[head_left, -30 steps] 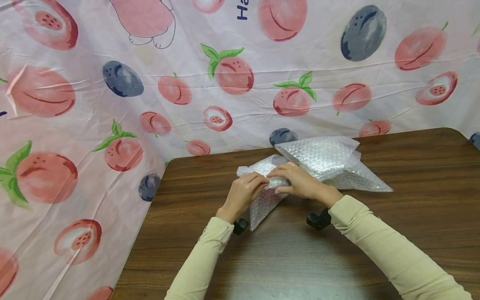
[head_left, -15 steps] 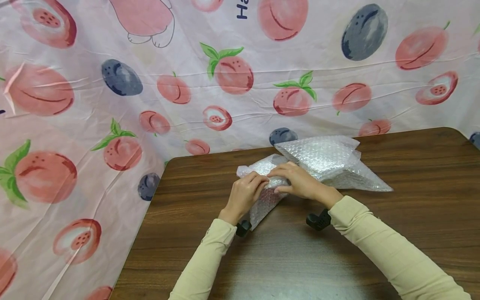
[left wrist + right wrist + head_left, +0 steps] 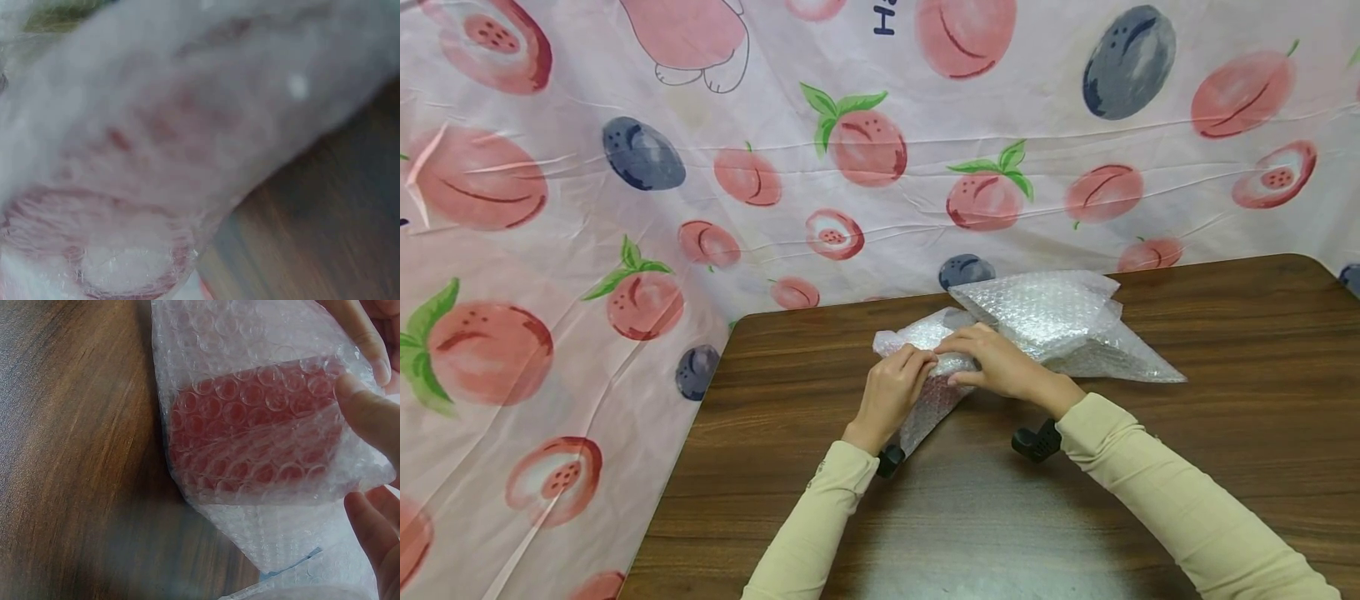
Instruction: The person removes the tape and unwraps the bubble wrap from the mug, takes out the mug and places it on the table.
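Note:
A bubble-wrap package [image 3: 931, 410] lies at a slant on the wooden table, with a red block-like item [image 3: 256, 412] showing through its clear layers in the right wrist view. My left hand [image 3: 892, 390] pinches the wrap at the package's near-left side. Across from it, my right hand [image 3: 1000, 362] grips the same package, thumb and fingers apart around its top. The fingertips of both hands come close together there. A blurred, close stretch of bubble wrap [image 3: 187, 125] fills most of the left wrist view, where no hand can be made out.
More bubble wrap [image 3: 1048, 317] lies behind and right of my hands, one pointed corner reaching right. The dark wooden table [image 3: 1240, 400] extends around it. A fruit-printed cloth [image 3: 902, 242] hangs along the table's back and left.
My left wrist has shifted slightly to the right and turned, covering more of the package's lower corner. My right hand and the wrap at the back stay in place.

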